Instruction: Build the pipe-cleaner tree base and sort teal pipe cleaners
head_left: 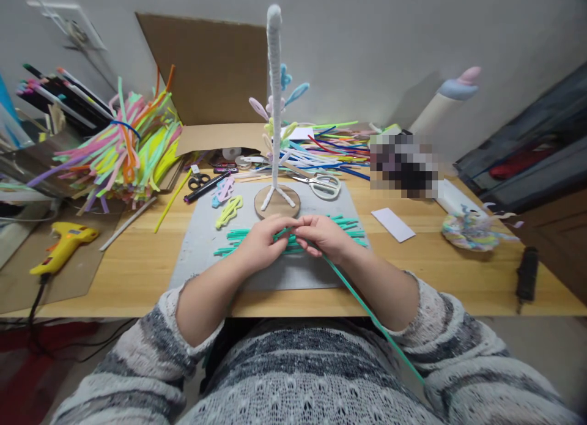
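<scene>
My left hand (269, 241) and my right hand (324, 236) meet fingertip to fingertip over the grey mat (197, 241). Both are closed in a pinch on a long green pipe cleaner (360, 299), whose free end slants down past my right forearm toward my lap. The pinched end itself is hidden by my fingers. Beneath the hands lies a spread of cut green pipe cleaners (233, 241). Just beyond them, a white wrapped stem (274, 95) stands upright on a round wooden base (261, 206).
Scissors (324, 185), a yellow bent pipe-cleaner piece (229, 212) and a black marker (206, 188) lie around the base. At left are a yellow glue gun (64, 244) and a pipe-cleaner bundle (123, 150). A white card (393, 224) lies at right. Cardboard (211, 70) leans behind.
</scene>
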The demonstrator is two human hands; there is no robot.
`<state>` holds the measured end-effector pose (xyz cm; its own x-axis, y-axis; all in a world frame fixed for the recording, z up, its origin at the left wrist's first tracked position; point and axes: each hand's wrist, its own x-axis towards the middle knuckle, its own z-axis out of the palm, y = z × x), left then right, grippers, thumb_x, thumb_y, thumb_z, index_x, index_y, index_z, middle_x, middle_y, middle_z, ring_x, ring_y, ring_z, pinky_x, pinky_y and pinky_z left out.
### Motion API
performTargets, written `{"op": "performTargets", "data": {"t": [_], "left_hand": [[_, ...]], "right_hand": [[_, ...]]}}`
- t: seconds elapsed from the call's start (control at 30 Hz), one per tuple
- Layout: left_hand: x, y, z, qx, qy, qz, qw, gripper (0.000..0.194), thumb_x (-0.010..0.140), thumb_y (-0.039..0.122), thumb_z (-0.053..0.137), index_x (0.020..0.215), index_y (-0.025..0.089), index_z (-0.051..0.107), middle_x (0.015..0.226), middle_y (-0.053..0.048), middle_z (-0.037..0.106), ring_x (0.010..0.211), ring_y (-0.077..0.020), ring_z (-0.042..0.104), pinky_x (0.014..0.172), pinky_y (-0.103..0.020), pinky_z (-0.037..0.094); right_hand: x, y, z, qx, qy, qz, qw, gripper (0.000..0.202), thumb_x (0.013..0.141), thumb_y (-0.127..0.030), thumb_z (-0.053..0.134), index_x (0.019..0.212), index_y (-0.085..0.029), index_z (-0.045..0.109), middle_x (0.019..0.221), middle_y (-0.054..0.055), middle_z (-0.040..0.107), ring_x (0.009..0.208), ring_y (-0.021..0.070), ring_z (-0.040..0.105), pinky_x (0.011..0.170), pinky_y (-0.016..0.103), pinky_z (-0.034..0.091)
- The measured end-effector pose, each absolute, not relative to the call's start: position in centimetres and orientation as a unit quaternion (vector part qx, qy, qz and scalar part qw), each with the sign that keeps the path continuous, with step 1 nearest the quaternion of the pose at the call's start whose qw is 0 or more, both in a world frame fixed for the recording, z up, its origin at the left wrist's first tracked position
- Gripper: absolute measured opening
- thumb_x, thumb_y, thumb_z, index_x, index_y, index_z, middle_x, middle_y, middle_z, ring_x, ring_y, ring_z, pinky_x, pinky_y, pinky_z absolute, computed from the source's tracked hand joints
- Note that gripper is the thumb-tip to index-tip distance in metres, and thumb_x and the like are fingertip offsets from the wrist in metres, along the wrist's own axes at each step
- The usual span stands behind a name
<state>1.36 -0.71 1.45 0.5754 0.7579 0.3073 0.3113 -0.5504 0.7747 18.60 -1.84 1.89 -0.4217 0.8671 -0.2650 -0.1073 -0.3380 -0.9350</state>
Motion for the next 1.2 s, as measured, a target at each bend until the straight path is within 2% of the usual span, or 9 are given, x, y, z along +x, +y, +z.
{"op": "performTargets", "data": {"t": [0.13, 0.37, 0.63, 0.83, 0.97, 1.2], "left_hand": [[1.2, -0.6, 2.0, 0.836, 0.321, 0.307, 0.322, 0.029, 0.076, 0.009, 0.051, 0.098, 0.021, 0.065, 0.087, -0.004, 0.064, 0.083, -0.0170, 0.057, 0.077, -0.027, 0.042], [1.0, -0.5, 2.1, 0.812, 0.361, 0.328, 0.320, 0.017, 0.076, 0.015, 0.058, 0.089, 0.020, 0.067, 0.079, -0.002, 0.065, 0.067, -0.0139, 0.054, 0.063, -0.023, 0.038], [0.6, 0.0, 1.7, 0.833, 0.347, 0.326, 0.282, 0.008, 0.079, 0.021, 0.060, 0.084, 0.019, 0.066, 0.079, -0.004, 0.066, 0.072, -0.0159, 0.057, 0.068, -0.025, 0.040], [0.4, -0.1, 1.4, 0.878, 0.322, 0.267, 0.232, 0.013, 0.086, 0.022, 0.052, 0.082, 0.019, 0.063, 0.077, -0.005, 0.064, 0.074, -0.0157, 0.058, 0.067, -0.024, 0.041], [0.4, -0.3, 1.3, 0.889, 0.318, 0.257, 0.206, 0.012, 0.087, 0.020, 0.051, 0.079, 0.018, 0.060, 0.075, -0.003, 0.061, 0.071, -0.0136, 0.056, 0.064, -0.023, 0.040], [0.3, -0.4, 1.1, 0.912, 0.306, 0.223, 0.157, 0.017, 0.087, 0.025, 0.052, 0.073, 0.016, 0.057, 0.071, -0.001, 0.059, 0.066, -0.0120, 0.054, 0.059, -0.021, 0.038]], "right_hand": [[18.8, -1.7, 1.9, -0.417, -0.471, 0.712, 0.313, 0.021, 0.067, -0.029, 0.065, 0.063, -0.015, 0.050, 0.044, -0.006, 0.054, 0.026, 0.0031, 0.039, 0.025, 0.012, 0.022], [19.1, -1.6, 2.1, -0.421, -0.460, 0.714, 0.318, 0.028, 0.066, -0.034, 0.070, 0.063, -0.016, 0.050, 0.043, -0.006, 0.053, 0.027, 0.0035, 0.039, 0.025, 0.013, 0.022], [19.4, -1.4, 2.3, -0.415, -0.464, 0.718, 0.311, 0.026, 0.067, -0.032, 0.069, 0.064, -0.016, 0.049, 0.043, -0.007, 0.052, 0.027, 0.0036, 0.039, 0.026, 0.013, 0.023], [19.7, -1.4, 2.2, -0.393, -0.455, 0.757, 0.254, 0.023, 0.069, -0.032, 0.066, 0.072, -0.017, 0.050, 0.048, -0.005, 0.056, 0.029, 0.0052, 0.043, 0.027, 0.013, 0.024], [19.7, -1.5, 2.0, -0.386, -0.465, 0.763, 0.230, 0.025, 0.075, -0.039, 0.062, 0.079, -0.016, 0.052, 0.058, -0.002, 0.061, 0.035, 0.0067, 0.050, 0.028, 0.013, 0.025], [19.7, -1.7, 1.5, -0.412, -0.512, 0.711, 0.251, 0.024, 0.072, -0.034, 0.066, 0.069, -0.015, 0.051, 0.050, -0.005, 0.057, 0.031, 0.0027, 0.043, 0.030, 0.013, 0.025]]}}
